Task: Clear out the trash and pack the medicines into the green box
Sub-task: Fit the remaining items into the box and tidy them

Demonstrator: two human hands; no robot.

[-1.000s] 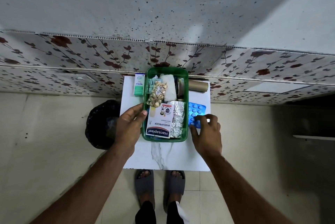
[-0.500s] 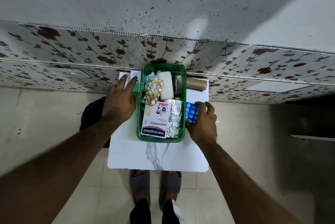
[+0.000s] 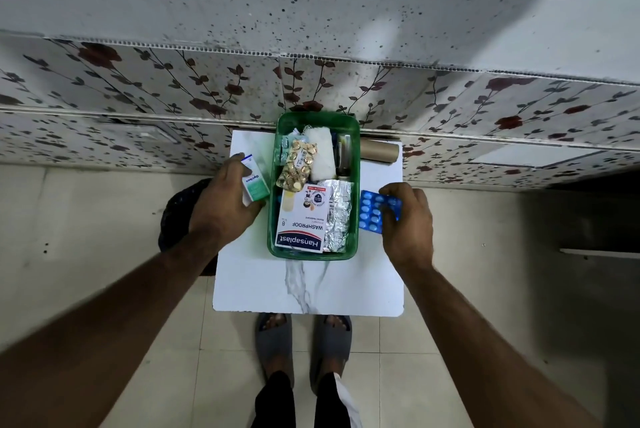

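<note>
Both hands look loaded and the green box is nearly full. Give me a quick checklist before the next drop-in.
1. Left hand grips small teal carton: ok.
2. Right hand grips blue blister strip: ok.
3. Both items in green box: not ok, both outside it.
4. Free space in box: cannot tell; plaster pack and foil strips cover the near end.
5. Cardboard tube cleared off table: not ok.

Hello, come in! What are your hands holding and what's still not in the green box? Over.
Left hand holds small teal carton. Right hand holds blue pill strip. Both outside green box. Cardboard roll still out.
</note>
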